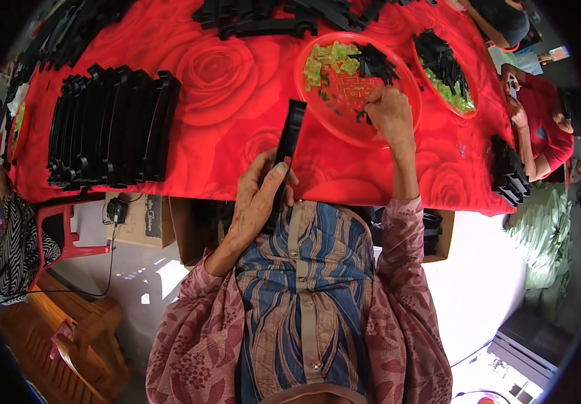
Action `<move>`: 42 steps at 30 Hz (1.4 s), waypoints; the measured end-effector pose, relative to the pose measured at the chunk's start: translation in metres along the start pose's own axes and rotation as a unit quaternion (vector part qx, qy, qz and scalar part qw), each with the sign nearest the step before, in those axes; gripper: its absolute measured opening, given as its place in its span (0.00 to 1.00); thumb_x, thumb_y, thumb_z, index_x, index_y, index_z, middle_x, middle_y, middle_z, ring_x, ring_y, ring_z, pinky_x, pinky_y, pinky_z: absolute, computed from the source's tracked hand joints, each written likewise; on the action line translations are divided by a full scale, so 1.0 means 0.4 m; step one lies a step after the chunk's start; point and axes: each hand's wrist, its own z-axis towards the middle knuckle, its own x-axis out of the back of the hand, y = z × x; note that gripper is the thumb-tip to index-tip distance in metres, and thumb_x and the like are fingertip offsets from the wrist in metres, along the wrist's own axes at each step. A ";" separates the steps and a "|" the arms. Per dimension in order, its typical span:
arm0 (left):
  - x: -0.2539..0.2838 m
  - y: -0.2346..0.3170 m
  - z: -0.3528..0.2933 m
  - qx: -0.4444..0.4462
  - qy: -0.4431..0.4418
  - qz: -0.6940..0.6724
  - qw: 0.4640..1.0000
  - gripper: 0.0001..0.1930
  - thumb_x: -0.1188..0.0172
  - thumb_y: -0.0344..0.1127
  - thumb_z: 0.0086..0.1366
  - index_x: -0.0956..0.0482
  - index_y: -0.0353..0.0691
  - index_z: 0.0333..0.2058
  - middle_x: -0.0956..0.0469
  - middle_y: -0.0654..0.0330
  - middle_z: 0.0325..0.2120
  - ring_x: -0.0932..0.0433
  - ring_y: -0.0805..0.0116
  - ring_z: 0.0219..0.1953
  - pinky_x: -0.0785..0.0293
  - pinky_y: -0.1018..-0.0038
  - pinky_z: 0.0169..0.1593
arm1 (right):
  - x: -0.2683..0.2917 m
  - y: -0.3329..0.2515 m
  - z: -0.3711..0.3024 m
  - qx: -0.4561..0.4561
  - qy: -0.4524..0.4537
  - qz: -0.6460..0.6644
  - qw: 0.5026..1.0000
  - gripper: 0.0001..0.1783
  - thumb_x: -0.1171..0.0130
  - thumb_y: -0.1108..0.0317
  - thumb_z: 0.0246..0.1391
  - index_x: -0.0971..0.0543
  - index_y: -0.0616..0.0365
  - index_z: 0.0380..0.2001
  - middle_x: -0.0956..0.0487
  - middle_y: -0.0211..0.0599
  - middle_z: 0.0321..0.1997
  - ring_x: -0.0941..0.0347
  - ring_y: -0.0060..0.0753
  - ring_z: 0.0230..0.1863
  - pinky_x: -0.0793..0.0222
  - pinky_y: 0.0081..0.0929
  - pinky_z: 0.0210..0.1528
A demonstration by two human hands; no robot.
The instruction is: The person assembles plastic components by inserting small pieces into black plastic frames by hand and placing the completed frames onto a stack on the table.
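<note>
My left hand (253,198) is wrapped around a long, narrow black plastic part (292,128), tilted with its far end up and slightly right, near the table's front edge. Over a round red plate (312,121), my right hand (393,116) has its fingers pinched together; whatever is between the fingertips is hidden. On that plate lie translucent yellow-green pieces (334,59) at the far left and small black pieces (374,62) at the far right. A few small dark bits are scattered by my right fingertips.
Long black parts stand in a row (112,128) on the left of the red tablecloth (213,74); more are heaped at the far edge (267,25). A second plate (467,108) of pieces sits right. Beyond it, a person in red (547,124) works. Below is an open cardboard box (444,236).
</note>
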 end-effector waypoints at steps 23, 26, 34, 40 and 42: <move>0.010 -0.006 0.005 -0.021 -0.016 -0.017 1.000 0.24 0.47 0.42 0.70 0.35 0.29 0.56 0.26 0.60 0.28 0.26 0.76 0.22 0.31 0.79 0.24 | 0.027 0.036 -0.035 -0.018 -0.103 0.187 0.977 0.08 0.37 0.73 0.42 0.19 0.65 0.28 0.19 0.40 0.23 0.24 0.32 0.23 0.30 0.27 0.26; 0.003 0.012 0.021 0.012 -0.024 -0.031 0.999 0.21 0.39 0.38 0.65 0.32 0.31 0.50 0.26 0.60 0.28 0.26 0.77 0.22 0.30 0.80 0.24 | 0.048 0.025 -0.048 -0.060 -0.136 0.321 0.935 0.06 0.40 0.76 0.47 0.18 0.65 0.30 0.21 0.34 0.23 0.27 0.24 0.22 0.31 0.21 0.25; -0.079 0.066 0.091 0.047 -0.010 -0.082 0.995 0.24 0.31 0.30 0.54 0.35 0.31 0.44 0.23 0.57 0.30 0.20 0.69 0.27 0.25 0.78 0.28 | 0.058 -0.016 -0.097 -0.037 -0.181 0.648 0.739 0.07 0.43 0.79 0.52 0.19 0.67 0.35 0.21 0.37 0.29 0.25 0.24 0.27 0.28 0.20 0.30; -0.103 0.063 0.104 0.053 -0.033 -0.176 0.982 0.27 0.32 0.29 0.56 0.38 0.26 0.48 0.20 0.51 0.33 0.16 0.61 0.30 0.18 0.74 0.33 | 0.057 -0.070 -0.151 0.004 -0.168 0.678 0.715 0.08 0.43 0.80 0.52 0.19 0.67 0.36 0.20 0.37 0.31 0.25 0.24 0.29 0.28 0.21 0.31; -0.104 0.068 0.098 0.051 -0.033 -0.161 0.985 0.26 0.33 0.28 0.57 0.38 0.27 0.49 0.20 0.49 0.33 0.17 0.60 0.30 0.18 0.74 0.33 | 0.049 -0.075 -0.160 0.029 -0.153 0.652 0.742 0.08 0.44 0.80 0.52 0.21 0.66 0.36 0.22 0.38 0.37 0.26 0.25 0.30 0.30 0.22 0.32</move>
